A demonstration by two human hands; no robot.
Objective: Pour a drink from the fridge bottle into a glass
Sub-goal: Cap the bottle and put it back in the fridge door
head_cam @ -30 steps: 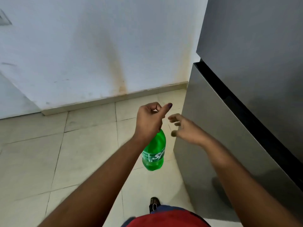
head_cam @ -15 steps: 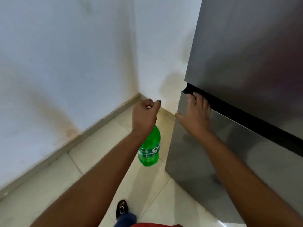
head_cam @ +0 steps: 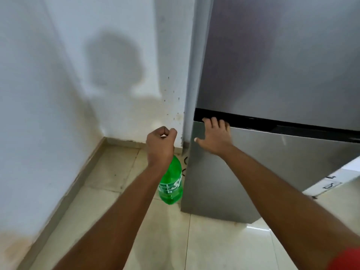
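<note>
Closest to the camera are 2 bare arms that reach forward over the pale tiled floor (head_cam: 224, 240). A bit of red cloth shows at the bottom right corner, but it is cut off, so I cannot tell what it is.

The left hand (head_cam: 160, 146) is curled into a fist. Its fingers are clamped on the top of the green bottle (head_cam: 171, 184), which hangs straight down below the fist, up off the floor and just beside the fridge. Holding it by the neck like this probably leaves the other hand free. The cap and neck are hidden inside the fist, so I cannot tell if the cap is on. Only part of the white word on the label shows.

The right hand (head_cam: 216, 136) lies flat on the lower fridge door (head_cam: 253, 168). Its fingers are spread apart and the tips hook over the door's top edge, at the dark gap under the upper door (head_cam: 282, 55). I think this hand is there to work the door.

Farther back, the white wall (head_cam: 58, 75) meets in a corner and has a round shadow and brownish stains. No glass can be seen anywhere. A white thing with dark marks at the right edge is too cut off to name.
</note>
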